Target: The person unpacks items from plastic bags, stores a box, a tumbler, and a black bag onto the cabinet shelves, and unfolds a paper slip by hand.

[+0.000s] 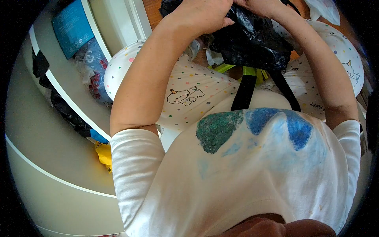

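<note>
A crumpled black plastic bag [252, 43] lies bunched between my legs at the top of the head view. My left hand [207, 15] is at its upper left edge, with fingers closed on the plastic and the thumb pointing right. My right hand [260, 5] almost meets it at the top edge of the view, its fingers also closed on the bag. The fingertips of both hands are partly cut off or hidden. Below the bag, yellow-green strips [223, 68] and black straps [244, 91] show.
At left stand open white drawers or shelves [75, 106] holding a blue box [73, 27], clear plastic bags [90, 59], black plastic [67, 112] and a yellow packet [104, 156]. A translucent plastic bag [324, 10] lies on the wooden floor [153, 14] at upper right.
</note>
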{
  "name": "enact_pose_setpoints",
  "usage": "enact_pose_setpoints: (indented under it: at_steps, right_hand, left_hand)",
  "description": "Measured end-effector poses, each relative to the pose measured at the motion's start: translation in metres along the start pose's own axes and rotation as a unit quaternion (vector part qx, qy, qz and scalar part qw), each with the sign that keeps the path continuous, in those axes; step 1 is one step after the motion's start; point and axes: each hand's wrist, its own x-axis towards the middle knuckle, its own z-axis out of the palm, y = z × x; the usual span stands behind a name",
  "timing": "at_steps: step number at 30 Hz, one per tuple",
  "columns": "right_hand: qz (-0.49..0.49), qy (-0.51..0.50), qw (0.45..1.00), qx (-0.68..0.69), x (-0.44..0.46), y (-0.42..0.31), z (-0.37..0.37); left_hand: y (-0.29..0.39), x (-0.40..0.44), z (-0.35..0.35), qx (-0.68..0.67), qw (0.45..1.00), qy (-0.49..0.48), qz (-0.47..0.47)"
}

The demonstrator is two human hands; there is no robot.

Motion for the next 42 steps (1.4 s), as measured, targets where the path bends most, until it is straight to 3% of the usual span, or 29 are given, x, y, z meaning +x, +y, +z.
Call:
enact_pose_setpoints:
  at_steps: [42]
  right_hand:
    - [0.012, -0.017, 1.000, -0.012, -0.0008, -0.0046, -0.0046]
  left_hand:
    - [0.0026, 0.0001, -0.0028, 0.005, 1.000, -0.015, -0.010]
